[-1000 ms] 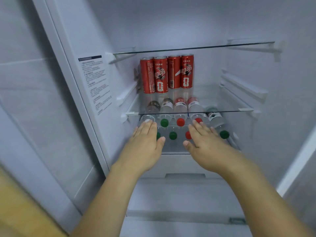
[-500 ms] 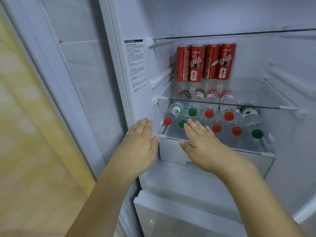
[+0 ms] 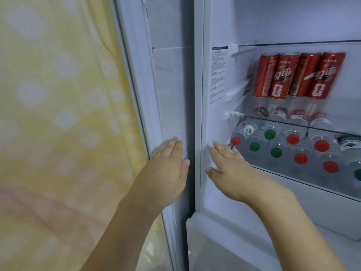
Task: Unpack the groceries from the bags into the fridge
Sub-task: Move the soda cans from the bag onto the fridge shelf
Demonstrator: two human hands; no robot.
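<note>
Inside, fridge (image 3: 207,114) shelves hold red cans (image 3: 297,75) above bottles (image 3: 293,145).

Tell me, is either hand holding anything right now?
Nothing is held. The left hand and right hand are both empty, fingers straight, in front of the open fridge.

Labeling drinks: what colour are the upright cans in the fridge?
Red with white lettering; four cans in a row on the glass shelf, head view.
</note>
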